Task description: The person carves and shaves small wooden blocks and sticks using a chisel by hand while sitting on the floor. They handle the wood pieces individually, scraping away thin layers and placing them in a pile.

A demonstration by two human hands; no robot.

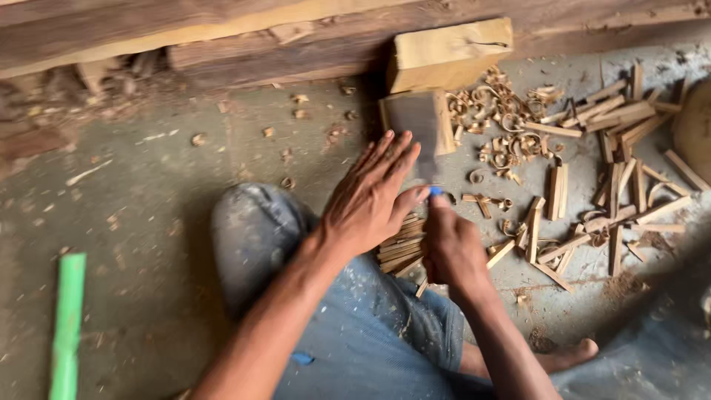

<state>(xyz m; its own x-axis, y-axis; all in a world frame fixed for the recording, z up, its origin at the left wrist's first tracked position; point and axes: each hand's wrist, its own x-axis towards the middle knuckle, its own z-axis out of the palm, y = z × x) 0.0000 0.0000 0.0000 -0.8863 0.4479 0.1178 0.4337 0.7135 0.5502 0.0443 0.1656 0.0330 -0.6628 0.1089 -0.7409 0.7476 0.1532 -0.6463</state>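
A person sits on the floor (pixel 148 222), a knee in dusty blue jeans (pixel 259 230) raised under the arms and a bare foot (pixel 570 355) tucked out to the right. The right hand (pixel 452 248) is closed in a fist around a slim tool with a blue tip (pixel 435 191) that pokes up from the top of the grip. The left hand (pixel 374 192) is spread flat with fingers straight, holding nothing, its thumb touching the blue tip and its fingertips reaching the near edge of a small wooden block (pixel 418 122). Just below the two hands lies a bundle of thin wooden sticks (pixel 400 248).

By the look of it, the step in hand is marking or cutting at the block; the next move likely calls for the left hand to steady the wood while the tool tip is placed.

Farther right, split sticks (pixel 615 170) and curled shavings (pixel 503 118) cover the floor. Beyond the block sits a larger pale block (pixel 448 52) against a long timber beam (pixel 185 33). A green pipe (pixel 67 326) lies at the left.
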